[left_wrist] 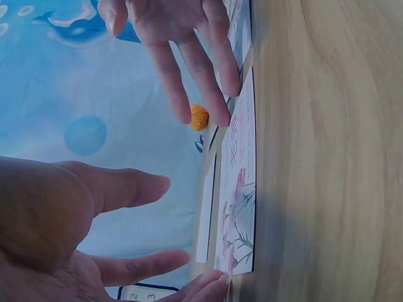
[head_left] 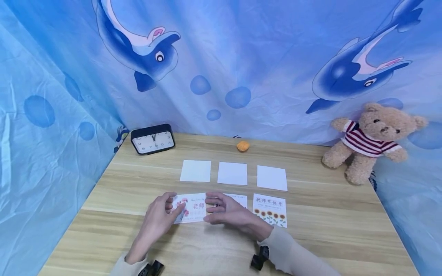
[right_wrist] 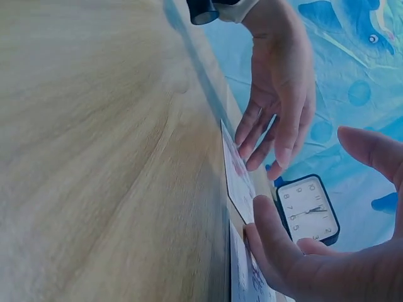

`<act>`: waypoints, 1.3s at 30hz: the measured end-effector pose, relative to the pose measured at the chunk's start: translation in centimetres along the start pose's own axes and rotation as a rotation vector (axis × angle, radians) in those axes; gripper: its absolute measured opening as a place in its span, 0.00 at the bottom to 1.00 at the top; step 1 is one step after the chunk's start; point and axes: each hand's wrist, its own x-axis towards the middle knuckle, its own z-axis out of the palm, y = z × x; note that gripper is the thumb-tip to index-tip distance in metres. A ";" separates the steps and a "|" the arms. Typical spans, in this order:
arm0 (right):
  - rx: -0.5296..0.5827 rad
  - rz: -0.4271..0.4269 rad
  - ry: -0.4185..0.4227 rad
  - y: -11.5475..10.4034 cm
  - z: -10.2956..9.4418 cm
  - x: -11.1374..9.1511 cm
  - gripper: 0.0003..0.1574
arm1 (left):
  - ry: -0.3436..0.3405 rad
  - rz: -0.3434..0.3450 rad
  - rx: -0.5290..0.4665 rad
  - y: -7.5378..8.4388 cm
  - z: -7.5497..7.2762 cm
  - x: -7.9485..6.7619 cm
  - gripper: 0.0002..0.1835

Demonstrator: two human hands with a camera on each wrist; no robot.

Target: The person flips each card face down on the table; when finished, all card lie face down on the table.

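Head view — flower card (head_left: 192,209) lies flat between left fingers (head_left: 169,194) and right fingers (head_left: 215,201) — both relaxed, unclenched

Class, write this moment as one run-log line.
left hand: at left edge of pink-flower card; right hand: at its right edge; sunflower card: flat; three white cards: row behind

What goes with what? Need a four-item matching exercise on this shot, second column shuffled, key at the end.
Column one
1. Pink-flower card
2. Sunflower card
3. Clock
4. Teddy bear

Column two, as the head view shows it
A. Back left of the table
B. Light brown and furry
C. Between the left hand and the right hand
D. Right end of the near row

Pairs: 1-C, 2-D, 3-A, 4-B
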 end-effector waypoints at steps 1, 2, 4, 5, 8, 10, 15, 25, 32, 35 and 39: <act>0.027 0.001 0.000 0.0 0.0 0.0 0.55 | -0.003 0.002 0.009 0.0 0.0 0.0 0.30; 0.053 0.003 0.003 0.0 0.0 0.0 0.55 | -0.006 0.006 0.019 0.1 0.1 0.0 0.30; 0.088 0.001 0.011 0.0 0.0 0.1 0.55 | -0.012 0.011 0.037 0.3 0.1 -0.1 0.29; 0.103 -0.001 0.015 -0.1 0.0 0.1 0.55 | -0.013 0.014 0.042 0.4 0.2 -0.1 0.29; 0.114 -0.004 0.039 -0.2 -0.1 0.2 0.55 | -0.015 0.024 0.058 0.7 0.2 -0.2 0.28; 0.116 -0.009 0.054 -0.3 -0.1 0.2 0.55 | -0.019 0.036 0.064 1.0 0.2 -0.3 0.28; 0.109 -0.022 0.083 -0.5 0.0 0.4 0.54 | -0.040 0.048 0.063 1.5 0.4 -0.8 0.28; 0.175 -0.060 0.080 -0.7 0.6 0.9 0.40 | -0.067 0.068 -0.006 2.1 0.9 -1.5 0.34; 0.137 -0.071 0.048 -0.7 1.0 1.6 0.32 | -0.099 0.078 -0.115 2.8 0.6 -1.4 0.30; 0.115 -0.077 0.047 -0.7 1.4 1.8 0.31 | -0.119 0.078 -0.193 3.1 0.4 -1.5 0.29; 0.085 -0.099 0.038 -0.7 2.0 2.0 0.31 | -0.116 0.094 -0.263 3.3 0.3 -1.5 0.27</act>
